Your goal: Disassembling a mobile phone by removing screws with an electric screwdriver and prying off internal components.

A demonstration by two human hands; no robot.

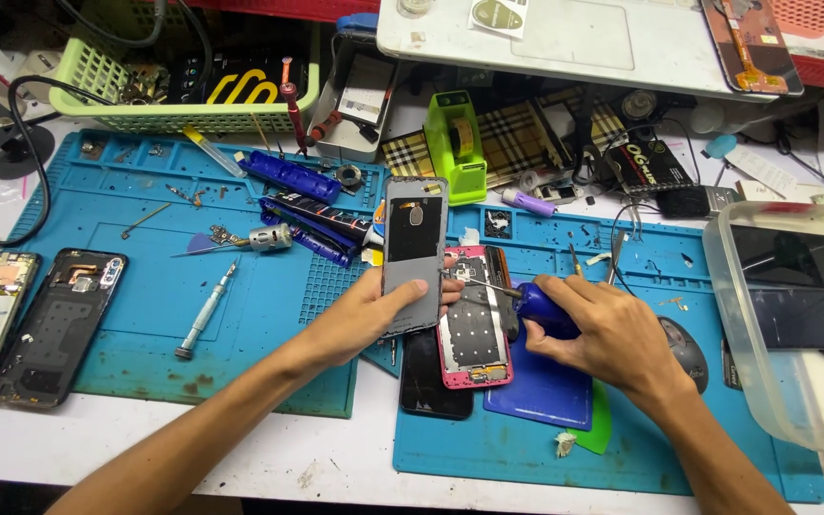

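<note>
head view: left hand fingers are clamping the thin, light, likely fragile grey phone frame by its edges; right hand fingers are gripping a blue screwdriver.

Bare blue mat lies open leftward; plastic tub blocks the right.

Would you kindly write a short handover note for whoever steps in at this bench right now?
Left hand: holds the grey phone back frame tilted up above the mat.
Right hand: grips the blue-handled screwdriver, tip pointing at the frame's right edge.
Beneath: pink-framed opened phone on the blue silicone work mat, beside a black phone.
Done: frame is lifted off the mat.
Left: cannot tell which screws remain.
</note>
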